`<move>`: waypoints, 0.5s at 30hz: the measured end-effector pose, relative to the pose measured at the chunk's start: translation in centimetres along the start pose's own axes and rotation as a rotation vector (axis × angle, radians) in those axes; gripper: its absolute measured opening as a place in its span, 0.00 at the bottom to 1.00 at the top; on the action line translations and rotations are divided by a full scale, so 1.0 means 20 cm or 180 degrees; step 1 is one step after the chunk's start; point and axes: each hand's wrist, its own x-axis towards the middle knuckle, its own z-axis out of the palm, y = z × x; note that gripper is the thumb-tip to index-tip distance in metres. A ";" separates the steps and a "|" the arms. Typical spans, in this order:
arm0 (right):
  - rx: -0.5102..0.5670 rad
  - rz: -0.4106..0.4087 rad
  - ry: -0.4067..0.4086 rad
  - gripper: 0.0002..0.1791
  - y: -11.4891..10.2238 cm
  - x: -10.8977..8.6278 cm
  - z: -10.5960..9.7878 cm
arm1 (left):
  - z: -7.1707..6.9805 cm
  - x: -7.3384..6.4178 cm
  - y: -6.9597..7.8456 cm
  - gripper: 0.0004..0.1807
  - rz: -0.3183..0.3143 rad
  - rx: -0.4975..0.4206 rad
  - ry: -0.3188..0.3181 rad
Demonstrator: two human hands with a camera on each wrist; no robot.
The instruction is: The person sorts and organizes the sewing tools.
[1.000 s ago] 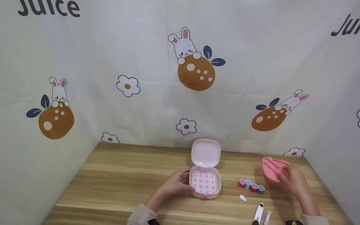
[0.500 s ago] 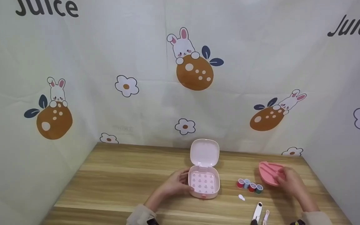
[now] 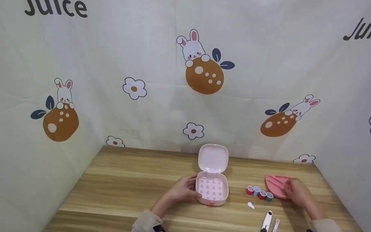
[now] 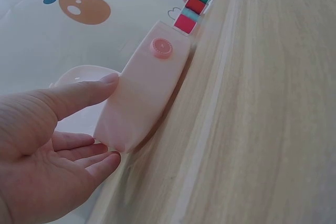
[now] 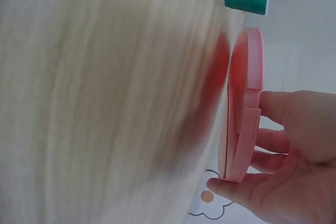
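A pink box stands on the table, its lid swung up at the back and small knobs or pins in rows inside. My left hand holds its left side, thumb at the front corner and fingers farther back. The left wrist view shows the box's front with a round button. To the right, my right hand grips a pink divided tray by its right edge. That tray appears edge-on in the right wrist view, thumb and fingers at its rim, a reddish shadow beside it.
Several thread spools, red, light blue and green, stand in a row between box and tray. A small white piece lies nearer. At the front are a white-handled tool and a slim white item. A printed cloth surrounds the wooden table.
My right hand has brought the pink tray lower in the head view, nearer the spools. The left hand stays at the box. The head view has shifted slightly.
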 end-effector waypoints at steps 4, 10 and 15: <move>-0.0008 0.0055 -0.0148 0.15 0.00 0.00 0.01 | 0.00 0.00 0.00 0.46 -0.0064 0.0026 0.0018; -0.0062 0.0136 -0.0255 0.15 0.01 0.01 0.02 | 0.01 0.01 0.00 0.45 -0.0062 0.0005 0.0027; -0.0122 0.0023 -0.0215 0.15 0.02 0.01 0.03 | 0.01 0.01 0.00 0.45 -0.0047 0.0041 0.0039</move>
